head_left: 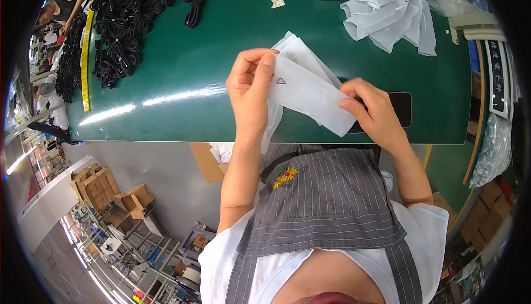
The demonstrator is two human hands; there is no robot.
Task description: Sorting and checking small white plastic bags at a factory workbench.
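Note:
Near the front edge of the green table (210,113), a translucent white plastic bag (307,85) with small printed marks is stretched between my hands. My left hand (250,85) is closed on its upper left end, thumb against the fingers. At the lower right end, my right hand (371,107) pinches the bag between thumb and curled fingers. More of the same bags lie fanned beneath it, one hanging over the table edge. A dark smartphone (402,109) lies by my right hand, partly covered by it.
Bundled black cables (124,22) are heaped at the far left beside a yellow strip (86,55). Many white bags (387,11) are piled at the far right. A small paper slip (276,1) lies between. An open carton (207,163) stands below the table edge. Another person (66,8) is at the far left.

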